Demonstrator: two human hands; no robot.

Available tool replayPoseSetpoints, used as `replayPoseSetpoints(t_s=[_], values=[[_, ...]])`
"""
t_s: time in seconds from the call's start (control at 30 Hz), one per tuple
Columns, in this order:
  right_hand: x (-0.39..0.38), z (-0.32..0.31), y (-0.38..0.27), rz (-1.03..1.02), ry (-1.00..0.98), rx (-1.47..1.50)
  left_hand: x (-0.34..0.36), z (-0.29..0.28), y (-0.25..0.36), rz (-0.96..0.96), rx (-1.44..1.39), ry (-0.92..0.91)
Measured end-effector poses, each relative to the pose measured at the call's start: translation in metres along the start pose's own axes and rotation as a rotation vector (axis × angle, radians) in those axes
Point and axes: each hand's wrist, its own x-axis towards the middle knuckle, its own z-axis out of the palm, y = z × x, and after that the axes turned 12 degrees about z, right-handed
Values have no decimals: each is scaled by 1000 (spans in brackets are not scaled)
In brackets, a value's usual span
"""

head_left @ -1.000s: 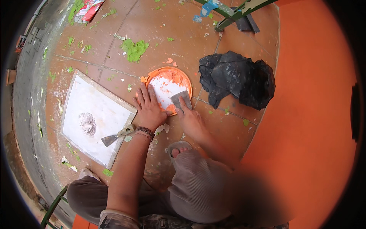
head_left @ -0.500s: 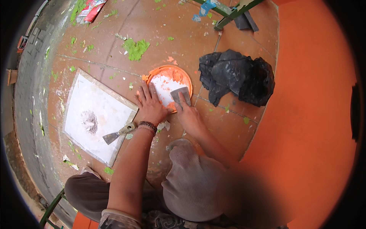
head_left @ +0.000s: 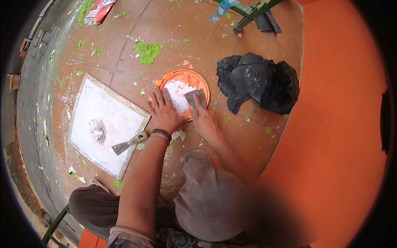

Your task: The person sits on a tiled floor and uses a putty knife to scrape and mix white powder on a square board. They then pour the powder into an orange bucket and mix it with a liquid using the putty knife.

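Note:
A round white lid (head_left: 176, 96) with an orange rim lies on the tiled floor, partly covered by orange paint flakes (head_left: 191, 79). My left hand (head_left: 166, 113) rests at its left edge, fingers stretched out and holding nothing. In my right hand (head_left: 204, 120) is a flat grey scraper blade (head_left: 195, 97), pressed against the lid's surface at the right, with fingers on top of it. Left of my left forearm, a putty knife (head_left: 129, 143) with a worn handle lies across the edge of a white board (head_left: 108, 111). A small heap of greyish powder (head_left: 97, 131) sits on that board.
A crumpled black plastic bag (head_left: 258, 82) lies to the right, near the orange wall (head_left: 339, 124). Green legs of a stand (head_left: 250, 16) reach the floor at the far right. Green paint flakes (head_left: 148, 52) are scattered about, and a red and white packet (head_left: 98, 12) lies far left.
My right hand and the scraper have shifted slightly away from me on the lid. My left hand stays at the rim.

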Motion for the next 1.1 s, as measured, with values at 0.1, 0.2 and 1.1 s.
replayPoseSetpoints(t_s=[0.1, 0.2, 1.1], values=[[2, -3, 11, -52, -14, -63, 0, 0, 3, -15, 30, -29], [13, -14, 5, -117, -16, -110, 2, 2, 1, -16, 44, -12], [37, -18, -20, -185, -55, -254, -4, 5, -5, 51, -39, 28]])
